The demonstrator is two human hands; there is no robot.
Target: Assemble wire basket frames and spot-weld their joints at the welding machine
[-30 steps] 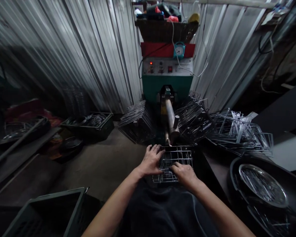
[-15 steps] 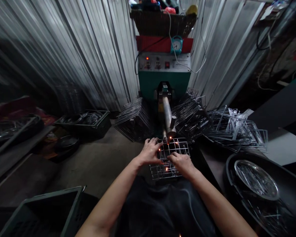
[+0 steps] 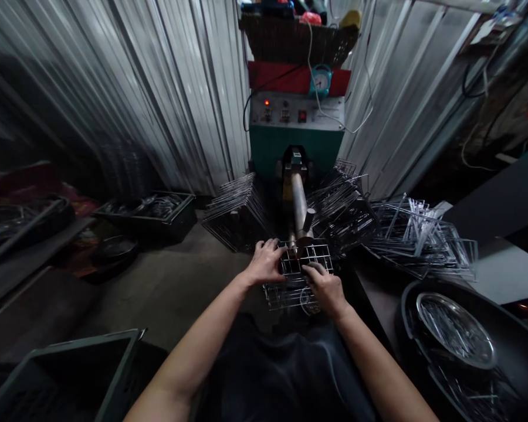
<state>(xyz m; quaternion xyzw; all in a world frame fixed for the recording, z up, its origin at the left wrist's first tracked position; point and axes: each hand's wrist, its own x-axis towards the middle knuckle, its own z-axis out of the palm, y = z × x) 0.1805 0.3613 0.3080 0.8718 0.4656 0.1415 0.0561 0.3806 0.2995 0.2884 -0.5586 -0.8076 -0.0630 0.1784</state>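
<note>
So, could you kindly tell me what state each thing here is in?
Left hand: gripping the wire grid at its left side
Right hand: gripping its near side
Wire grid: held at the machine arm tip, small orange glow there
Indicator light: lit
Clock: upright, time unclear
Left frame stack: neatly nested
Far-right frame pile: loosely heaped
Green crate: open-topped, inside dark

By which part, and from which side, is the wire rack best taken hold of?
Probably the left and right edges of the rack, from the near side: the metal arm reaches over its far part, and the open grid leaves gaps.
</note>
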